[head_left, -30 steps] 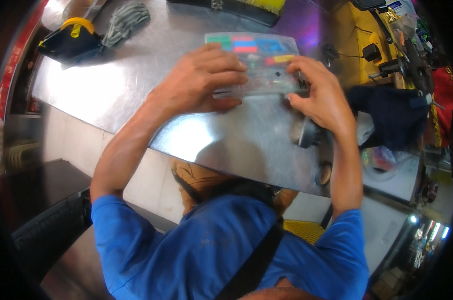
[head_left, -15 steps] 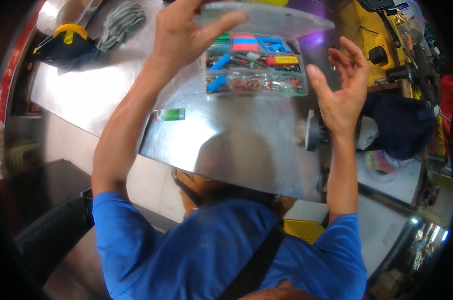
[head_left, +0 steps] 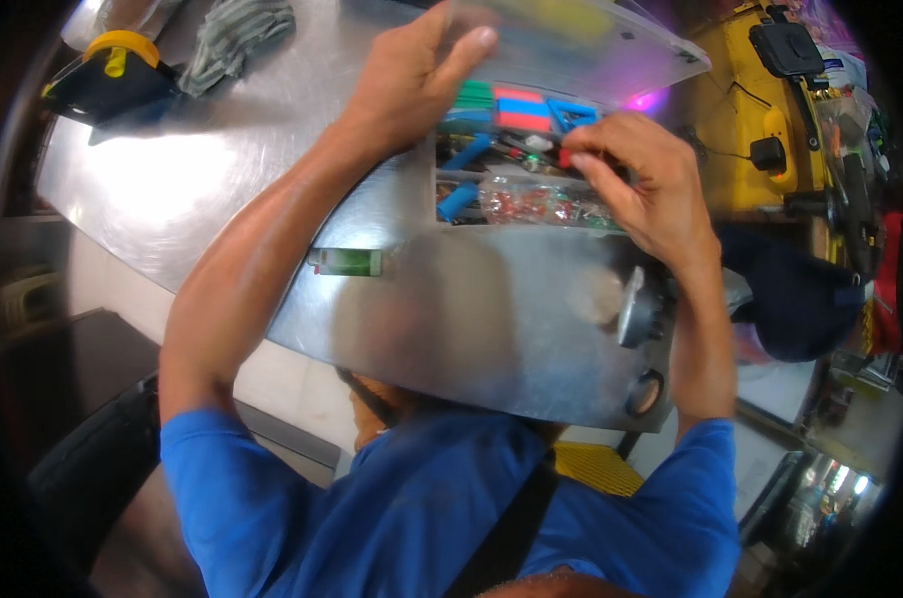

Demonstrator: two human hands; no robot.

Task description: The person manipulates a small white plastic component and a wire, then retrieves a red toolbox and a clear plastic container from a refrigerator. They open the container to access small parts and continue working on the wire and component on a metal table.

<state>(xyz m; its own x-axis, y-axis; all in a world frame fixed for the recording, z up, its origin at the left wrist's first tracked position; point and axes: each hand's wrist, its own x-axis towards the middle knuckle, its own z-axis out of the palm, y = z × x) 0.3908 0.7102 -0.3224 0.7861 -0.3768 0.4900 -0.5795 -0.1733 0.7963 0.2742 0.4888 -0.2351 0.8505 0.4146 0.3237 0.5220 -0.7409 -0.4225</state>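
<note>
A clear plastic compartment box (head_left: pixel 433 204) lies on the metal table with its transparent lid (head_left: pixel 631 45) raised. My left hand (head_left: pixel 411 85) holds the lid up at its left side, thumb apart; the fingertips are partly behind the plastic. Over the box's right side, my right hand (head_left: pixel 655 184) has its fingers closed on a small tube whose red end (head_left: pixel 567 157) shows; the fingers cover the rest. Inside the box sit red-and-blue blocks (head_left: pixel 522 108), blue triangular pieces (head_left: pixel 573 113), green pieces (head_left: pixel 473 96), blue cylinders (head_left: pixel 458 201) and bagged small red parts (head_left: pixel 541 199).
A green lighter (head_left: pixel 348 262) lies on the metal table (head_left: pixel 172 189). Near its right edge are a grey round-headed part (head_left: pixel 631 309) and a black ring (head_left: pixel 645 392). Striped gloves (head_left: pixel 237 45) lie far left. A dark cloth (head_left: pixel 795 299) and yellow case (head_left: pixel 740 90) are right.
My right hand has moved left and down from open above the table's right side to the box, closing on the red-ended tube. My left hand still holds the lid. The view has shifted slightly.
</note>
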